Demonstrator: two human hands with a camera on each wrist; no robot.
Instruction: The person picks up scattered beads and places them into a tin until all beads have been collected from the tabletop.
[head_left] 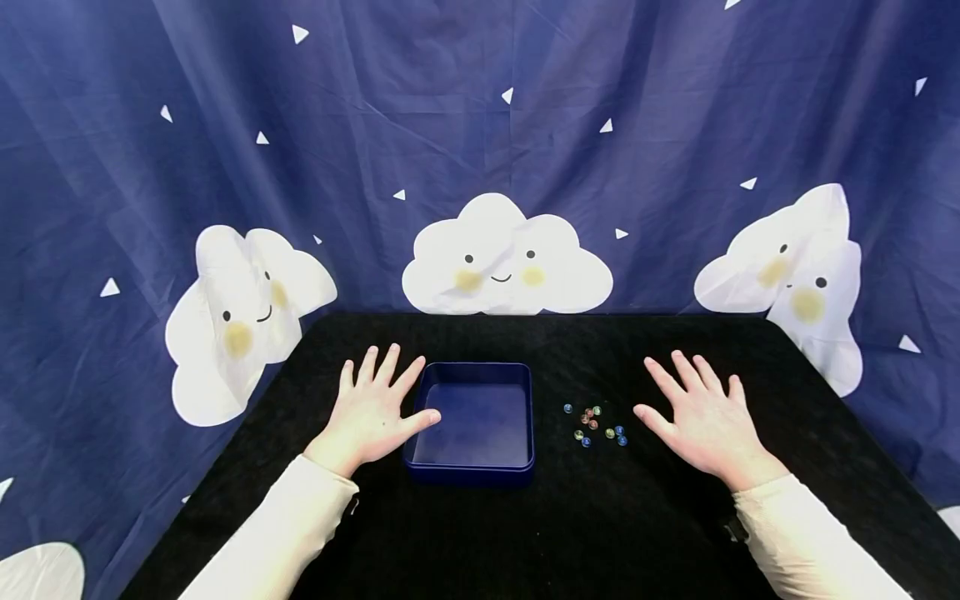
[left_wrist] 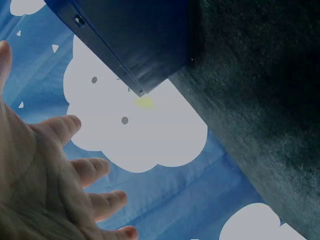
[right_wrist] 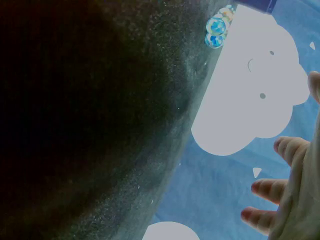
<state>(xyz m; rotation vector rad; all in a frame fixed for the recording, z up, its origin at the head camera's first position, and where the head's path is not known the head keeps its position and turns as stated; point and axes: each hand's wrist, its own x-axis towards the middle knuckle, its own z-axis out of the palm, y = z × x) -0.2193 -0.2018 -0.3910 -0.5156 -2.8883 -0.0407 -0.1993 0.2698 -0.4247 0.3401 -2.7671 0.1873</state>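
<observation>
A square dark blue box [head_left: 472,468] with low walls stands open on the black tabletop, nothing lying in it. To its right several small glass marbles [head_left: 593,425] are scattered in a loose group, with blue, red and yellow-green colours inside. My left hand [head_left: 372,417] is spread out at the box's left side, its thumb over the left rim in the head view; whether it touches cannot be told. The right hand [head_left: 705,425] is spread too, to the right of the marbles and apart from them. Neither palm holds anything. Two blue marbles [right_wrist: 216,25] show large in the right wrist view.
A black cloth [head_left: 600,533] covers the table. Behind it and at both sides hangs a dark blue curtain [head_left: 450,100] with white triangles and smiling clouds [head_left: 498,233]. The table's far edge runs just below the middle cloud.
</observation>
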